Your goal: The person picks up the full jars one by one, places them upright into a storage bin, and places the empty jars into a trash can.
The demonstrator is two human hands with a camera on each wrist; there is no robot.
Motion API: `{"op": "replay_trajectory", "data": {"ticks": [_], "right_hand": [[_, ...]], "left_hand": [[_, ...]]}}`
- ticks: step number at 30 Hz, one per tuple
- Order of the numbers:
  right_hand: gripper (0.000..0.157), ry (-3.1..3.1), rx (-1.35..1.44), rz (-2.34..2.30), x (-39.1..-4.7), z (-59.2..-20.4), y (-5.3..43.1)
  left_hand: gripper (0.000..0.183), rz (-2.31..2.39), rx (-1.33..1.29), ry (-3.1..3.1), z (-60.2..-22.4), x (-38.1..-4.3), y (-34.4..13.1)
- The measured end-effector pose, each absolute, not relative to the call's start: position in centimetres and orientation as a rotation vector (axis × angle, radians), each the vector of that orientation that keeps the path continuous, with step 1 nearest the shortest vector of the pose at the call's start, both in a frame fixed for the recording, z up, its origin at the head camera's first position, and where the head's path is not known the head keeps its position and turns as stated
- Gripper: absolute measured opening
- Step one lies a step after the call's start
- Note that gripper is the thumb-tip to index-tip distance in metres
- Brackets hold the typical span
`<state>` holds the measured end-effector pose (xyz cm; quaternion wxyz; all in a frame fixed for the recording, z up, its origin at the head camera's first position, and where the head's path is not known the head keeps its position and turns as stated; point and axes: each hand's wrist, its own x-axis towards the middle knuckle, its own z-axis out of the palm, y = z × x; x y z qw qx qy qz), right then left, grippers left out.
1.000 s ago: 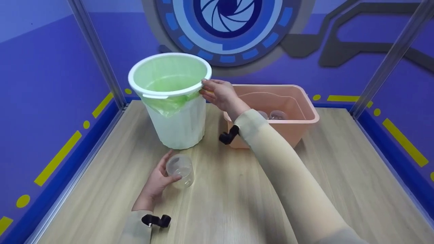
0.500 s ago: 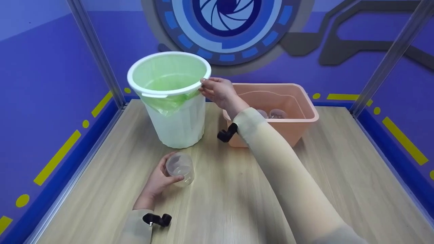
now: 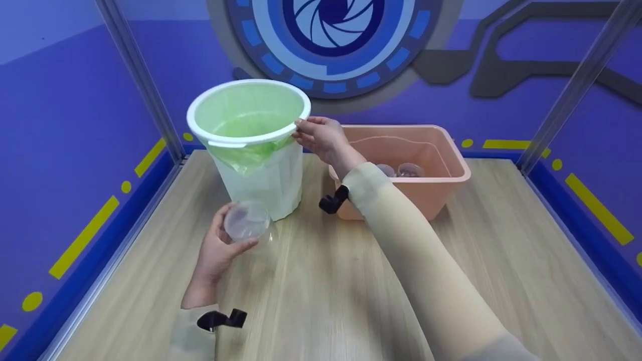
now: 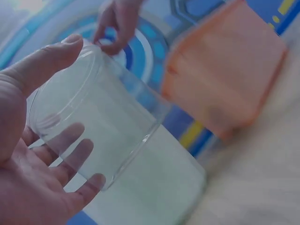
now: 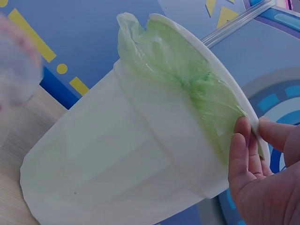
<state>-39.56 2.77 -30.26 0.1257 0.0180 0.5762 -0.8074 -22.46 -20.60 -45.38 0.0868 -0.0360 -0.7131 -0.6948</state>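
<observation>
A clear plastic cup (image 3: 248, 220) is in my left hand (image 3: 213, 250), raised off the table in front of the bin. Thumb and fingers wrap its sides, as the left wrist view also shows with the clear cup (image 4: 108, 108). My right hand (image 3: 325, 138) pinches the rim of a white trash bin (image 3: 266, 178) on its right side. A green bag (image 5: 187, 79) lines the bin, its edge folded out under the white rim. In the right wrist view the right thumb lies on the rim, with the fingers beneath against the bag.
Right of the bin stands a peach plastic tub (image 3: 401, 195). Inside it are clear cups (image 3: 410, 170), partly hidden by the tub's wall. Both containers stand on a wooden table (image 3: 321, 301), with blue printed walls (image 3: 60, 125) on the sides and back.
My left hand has lifted the clear cup off the table and moved it up and left, towards the bin. My right hand stays at the bin's rim.
</observation>
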Motion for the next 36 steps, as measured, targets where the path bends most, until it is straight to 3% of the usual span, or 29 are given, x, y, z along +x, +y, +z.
{"op": "replay_trajectory", "data": {"ticks": [9,16,24,36], "right_hand": [[0.025,1.702,0.016,-2.351,-39.5,-30.3,2.7],[0.024,1.7,0.009,-2.352,-39.6,-30.4,2.8],[0.024,1.705,0.022,-2.349,-39.6,-30.5,2.6],[0.027,1.692,0.02,-2.367,-39.6,-30.5,2.6]], "left_hand": [[0.09,-2.018,-0.283,-1.652,-34.5,-22.6,-18.9],[0.091,-1.839,-0.357,-1.464,-29.0,-27.4,-17.7],[0.096,-1.683,-0.161,-1.794,-28.4,-32.1,-17.6],[0.104,-1.503,-0.006,-2.089,-28.7,-33.1,-17.4]]}}
